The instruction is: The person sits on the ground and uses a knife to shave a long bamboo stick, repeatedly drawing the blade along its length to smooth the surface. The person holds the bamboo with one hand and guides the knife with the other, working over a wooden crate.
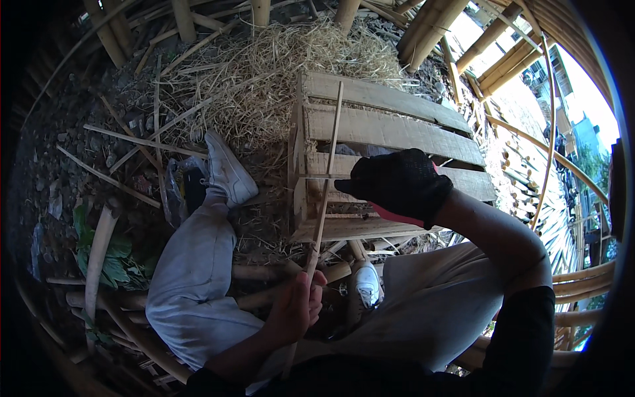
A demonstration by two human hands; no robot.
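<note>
Dark, littered ground point(73, 126) spreads beneath me, edged by thick bamboo poles point(430, 33) toward one o'clock. At eleven o'clock lies a heap of pale, curly shavings point(254, 86). Toward two o'clock stands a slatted wooden crate point(390, 129), its rough boards just in front of me. Grey trousers point(192, 301) cover my legs, which spread to either side; one white shoe point(231, 175) rests between nine and ten o'clock, the other at five, below the crate.

At three o'clock my right hand point(400, 185), in a black glove with reddish-pink patches, is closed in a fist over the crate, gripping a thin blade point(316, 176). At six o'clock my bare left hand point(297, 308) has its fingers curled firmly round a long, slim strip point(334, 132), which runs up to twelve o'clock past the crate's near end. The blade crosses it midway; whether its edge bites in, I cannot tell.
</note>
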